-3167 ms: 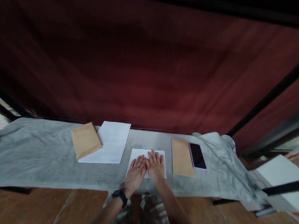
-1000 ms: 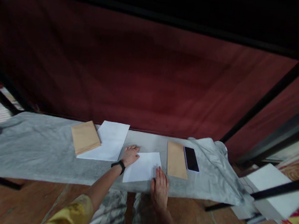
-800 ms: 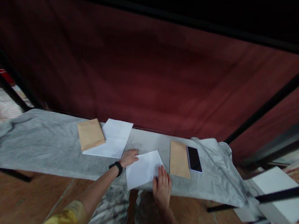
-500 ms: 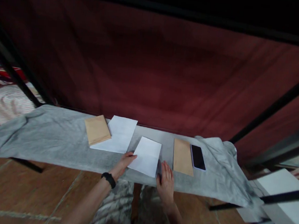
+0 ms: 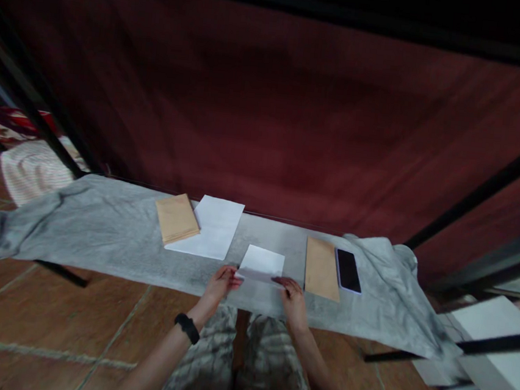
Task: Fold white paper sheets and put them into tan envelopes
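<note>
A white sheet of paper (image 5: pixel 263 260) lies in front of me on the grey cloth, its near edge lifted and bent up toward the far side. My left hand (image 5: pixel 223 282), with a black wristband behind it, pinches the left end of that edge. At the right end, the fingers of my right hand (image 5: pixel 293 293) are closed on the same edge. Just right of my right hand is a brown envelope (image 5: pixel 323 268), lying flat. Farther left, a stack of white paper (image 5: pixel 219 225) lies partly under several brown envelopes (image 5: pixel 177 216).
A phone (image 5: pixel 349 271) with a dark screen lies beside the single envelope. Grey cloth (image 5: pixel 113 236) covers the narrow bench. A dark red panel (image 5: pixel 266 128) rises behind it, with black metal bars at both sides. White boxes (image 5: pixel 494 340) stand at the right.
The sheet was lying flat; now its near edge is raised and folded back. My right hand has gone from resting flat beside it to gripping its right end. The view has shifted slightly.
</note>
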A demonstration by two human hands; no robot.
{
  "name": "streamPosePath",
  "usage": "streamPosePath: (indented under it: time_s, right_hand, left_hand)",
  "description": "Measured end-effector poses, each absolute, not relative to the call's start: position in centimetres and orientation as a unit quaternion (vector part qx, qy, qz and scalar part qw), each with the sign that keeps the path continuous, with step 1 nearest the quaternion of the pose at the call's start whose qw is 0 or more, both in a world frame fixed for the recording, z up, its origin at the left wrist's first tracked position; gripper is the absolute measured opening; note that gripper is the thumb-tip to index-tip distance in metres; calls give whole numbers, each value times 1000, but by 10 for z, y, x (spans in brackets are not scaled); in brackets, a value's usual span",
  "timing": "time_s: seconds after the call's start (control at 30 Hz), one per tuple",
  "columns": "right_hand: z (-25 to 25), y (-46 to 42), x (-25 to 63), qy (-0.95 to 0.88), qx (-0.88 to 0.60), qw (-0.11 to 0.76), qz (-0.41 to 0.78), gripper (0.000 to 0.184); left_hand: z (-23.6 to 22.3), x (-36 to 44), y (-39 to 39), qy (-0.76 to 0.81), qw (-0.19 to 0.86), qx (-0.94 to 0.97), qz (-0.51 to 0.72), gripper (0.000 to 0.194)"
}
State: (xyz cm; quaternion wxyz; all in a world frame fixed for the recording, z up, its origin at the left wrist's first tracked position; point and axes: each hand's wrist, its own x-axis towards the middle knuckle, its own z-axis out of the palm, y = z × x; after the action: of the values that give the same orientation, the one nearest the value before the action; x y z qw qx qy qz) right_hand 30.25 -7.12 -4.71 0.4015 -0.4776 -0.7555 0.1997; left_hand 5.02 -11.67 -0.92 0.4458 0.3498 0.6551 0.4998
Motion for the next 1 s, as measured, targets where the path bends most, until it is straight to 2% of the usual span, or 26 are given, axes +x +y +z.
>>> streamPosePath:
  time_s: [0.1, 0.2, 0.3, 0.37, 0.53, 0.77, 1.0]
  right_hand:
    - [-48, -68, 300, -730, -509, 414, 193, 29]
    - [-48, -67, 296, -724, -525, 411, 177, 32]
    - [-46, -69, 290, -724, -557, 383, 139, 32]
    - [-46, -70, 288, -723, -572, 369, 119, 33]
    - [-47, -69, 289, -719, -572, 379, 110, 35]
    - [-47, -70, 285, -714, -598, 355, 81, 33]
    - [-49, -72, 281, -709, -613, 346, 47, 22]
  left_hand:
    - [-11, 44, -111, 645, 403, 403, 509, 26]
    - [-12, 41, -101, 661, 303, 515, 453, 36]
    - [-11, 42, -89, 693, 214, 580, 371, 20]
    - [-10, 43, -82, 698, 201, 593, 348, 11]
    - [-10, 49, -79, 709, 176, 607, 312, 22]
    - [-7, 58, -91, 734, 126, 614, 263, 23]
    - [1, 67, -91, 752, 91, 616, 215, 22]
